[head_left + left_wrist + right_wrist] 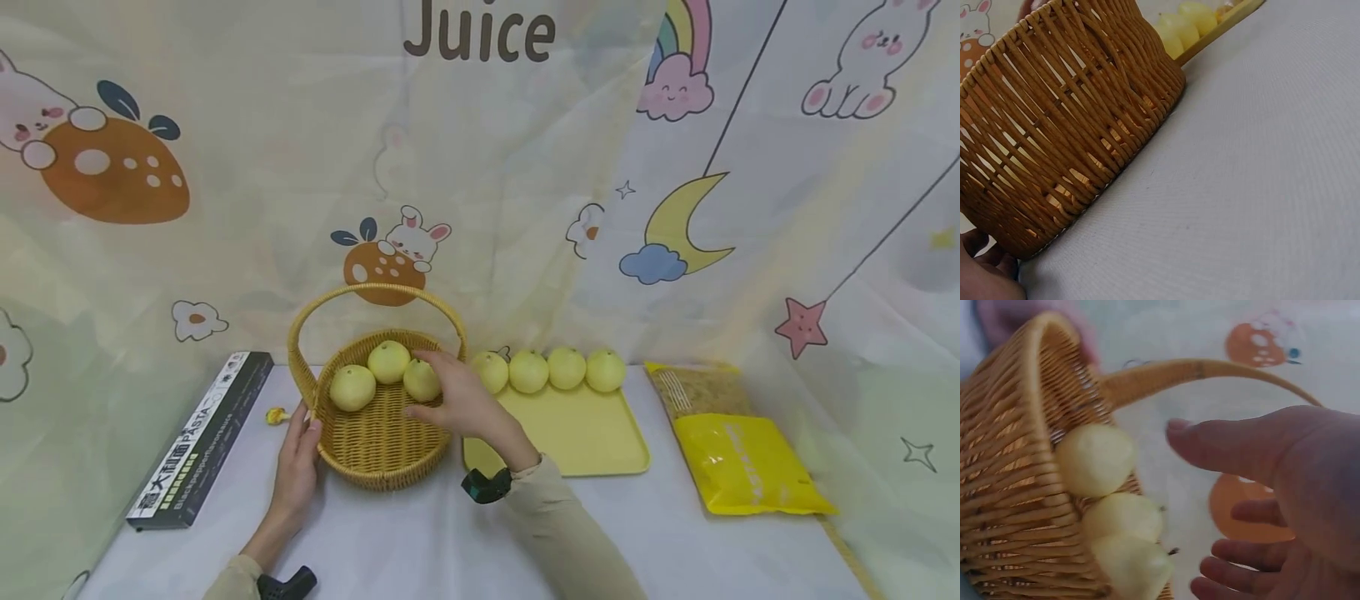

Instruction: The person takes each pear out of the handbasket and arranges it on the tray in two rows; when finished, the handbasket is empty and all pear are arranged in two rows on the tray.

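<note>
Your right hand (467,398): empty, at the wicker basket (386,480).
Only the right wrist view shows its parted fingers clear of three pears (1097,459) inside; your left hand (296,462) touches the basket's side, grip unclear.

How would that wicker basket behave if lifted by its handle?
The wicker basket would probably feel stiff, as its handle arches upright. It may tilt backward, with three fruits clustered toward its far side. Those look round, so they could roll into the bare front.
</note>
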`<state>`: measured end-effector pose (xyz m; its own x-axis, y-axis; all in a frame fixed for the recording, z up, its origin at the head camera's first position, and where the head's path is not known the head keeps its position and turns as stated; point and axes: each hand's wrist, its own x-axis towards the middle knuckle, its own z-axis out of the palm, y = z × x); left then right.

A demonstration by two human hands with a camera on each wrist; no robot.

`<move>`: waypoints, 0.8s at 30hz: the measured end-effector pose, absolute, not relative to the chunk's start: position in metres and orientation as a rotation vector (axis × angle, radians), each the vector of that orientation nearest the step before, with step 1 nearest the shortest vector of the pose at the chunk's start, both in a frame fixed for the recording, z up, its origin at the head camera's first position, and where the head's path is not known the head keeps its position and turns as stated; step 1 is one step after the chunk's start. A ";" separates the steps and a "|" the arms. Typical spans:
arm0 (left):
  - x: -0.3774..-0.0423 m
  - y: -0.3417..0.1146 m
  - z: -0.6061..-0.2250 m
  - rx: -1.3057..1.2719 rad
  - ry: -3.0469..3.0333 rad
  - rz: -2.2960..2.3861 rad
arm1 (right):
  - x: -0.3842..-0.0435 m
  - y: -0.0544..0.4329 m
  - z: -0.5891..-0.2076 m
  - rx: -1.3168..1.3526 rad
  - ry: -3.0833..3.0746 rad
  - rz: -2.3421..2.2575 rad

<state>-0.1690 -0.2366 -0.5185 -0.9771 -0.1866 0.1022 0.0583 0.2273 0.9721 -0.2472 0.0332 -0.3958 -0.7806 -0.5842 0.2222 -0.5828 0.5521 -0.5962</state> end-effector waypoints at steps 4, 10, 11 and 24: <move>-0.169 -0.236 -0.518 0.135 -2.308 -1.827 | -0.253 0.016 -0.400 -0.988 2.827 -0.749; -0.169 -0.235 -0.518 0.142 -2.309 -1.831 | -0.266 0.000 -0.401 -0.840 2.786 -0.578; -0.169 -0.235 -0.519 0.140 -2.306 -1.836 | -0.269 -0.002 -0.401 -0.813 2.778 -0.573; -0.169 -0.235 -0.517 0.122 -2.300 -1.826 | -0.287 -0.019 -0.398 -0.605 2.785 -0.443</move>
